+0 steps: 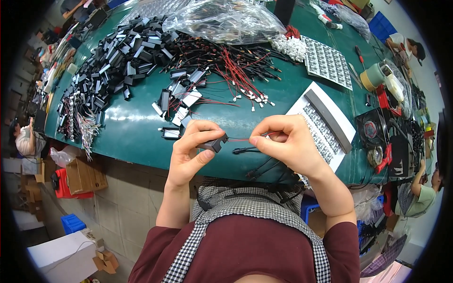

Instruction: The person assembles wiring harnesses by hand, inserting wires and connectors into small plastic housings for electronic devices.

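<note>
My left hand (186,153) grips a small black plastic housing (215,143) between thumb and fingers, above the front of the green table (132,141). A thin red wire (239,139) runs from the housing's right end to my right hand (292,144), whose thumb and forefinger are pinched on it. Below the right hand lie black cables (246,150). Left of and beyond my hands are several black housings with silvery panels (192,98), red wires trailing among them.
A heap of black housings (127,56) covers the far left. Behind my hands lie red wires with white connectors (245,94) and a clear plastic bag (231,21). At right are a white board (342,127), a sheet of small parts (328,61), a tape roll (372,79) and a fan (371,127).
</note>
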Motion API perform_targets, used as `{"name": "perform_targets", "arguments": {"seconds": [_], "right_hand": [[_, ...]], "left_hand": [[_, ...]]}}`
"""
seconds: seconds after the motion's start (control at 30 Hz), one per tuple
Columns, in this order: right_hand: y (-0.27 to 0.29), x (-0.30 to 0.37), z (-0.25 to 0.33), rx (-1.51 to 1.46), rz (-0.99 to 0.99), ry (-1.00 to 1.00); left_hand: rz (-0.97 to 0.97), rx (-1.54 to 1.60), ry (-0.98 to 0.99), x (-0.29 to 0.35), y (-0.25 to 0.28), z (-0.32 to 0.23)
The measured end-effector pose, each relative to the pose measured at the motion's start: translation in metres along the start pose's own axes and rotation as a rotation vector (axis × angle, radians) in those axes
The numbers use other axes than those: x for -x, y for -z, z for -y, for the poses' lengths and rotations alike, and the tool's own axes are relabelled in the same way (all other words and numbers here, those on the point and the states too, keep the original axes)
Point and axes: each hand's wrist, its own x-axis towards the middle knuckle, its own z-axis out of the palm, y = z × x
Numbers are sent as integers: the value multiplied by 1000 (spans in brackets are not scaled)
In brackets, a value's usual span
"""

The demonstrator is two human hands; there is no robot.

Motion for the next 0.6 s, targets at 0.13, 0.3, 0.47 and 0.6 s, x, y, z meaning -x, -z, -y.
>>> {"name": "perform_targets", "arguments": {"seconds": [0.13, 0.3, 0.47, 0.6], "right_hand": [[-1, 0, -1, -61, 18, -36], [1, 0, -2, -82, 40, -45], [-1, -1, -4, -83, 25, -42], [-3, 0, -4, -81, -8, -42]], "left_hand": [[14, -8, -8, 0, 1, 1], [9, -5, 7, 1, 1, 2], [23, -28, 2, 0, -1, -1], [44, -87, -7, 0, 0, 0]]}}
